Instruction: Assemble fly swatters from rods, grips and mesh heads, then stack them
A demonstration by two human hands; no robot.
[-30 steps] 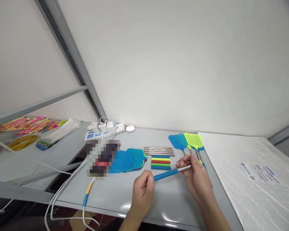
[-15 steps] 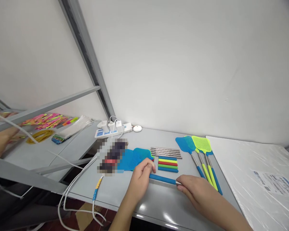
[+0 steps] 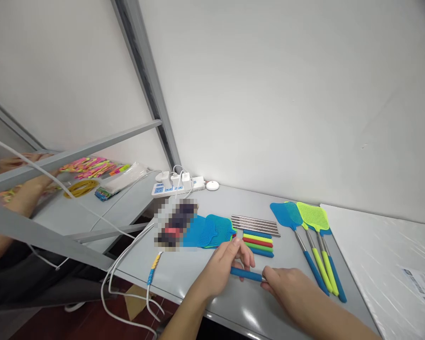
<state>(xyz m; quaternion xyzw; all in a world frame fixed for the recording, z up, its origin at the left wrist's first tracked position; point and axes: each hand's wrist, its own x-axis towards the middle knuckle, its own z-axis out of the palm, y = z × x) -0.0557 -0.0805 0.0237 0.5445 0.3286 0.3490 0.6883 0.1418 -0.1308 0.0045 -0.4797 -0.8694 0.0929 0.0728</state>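
— What have your hands got right now?

— My left hand [image 3: 226,267] is curled around one end of the blue handle [image 3: 247,274], fingers closed on it. My right hand [image 3: 286,285] pinches the other end, where a bit of metal rod shows. The handle lies low over the grey table [image 3: 198,278], near its front edge.

— And around them?

— Just behind my left hand sits a stack of coloured grips [image 3: 258,243], with the steel rods [image 3: 255,222] beyond. Left of those, the blue swatter heads [image 3: 212,230] are piled flat. To my right, the finished swatters [image 3: 315,241] lie side by side. A power strip [image 3: 177,185] is by the wall. Another person's hand [image 3: 24,198] works at the next table.
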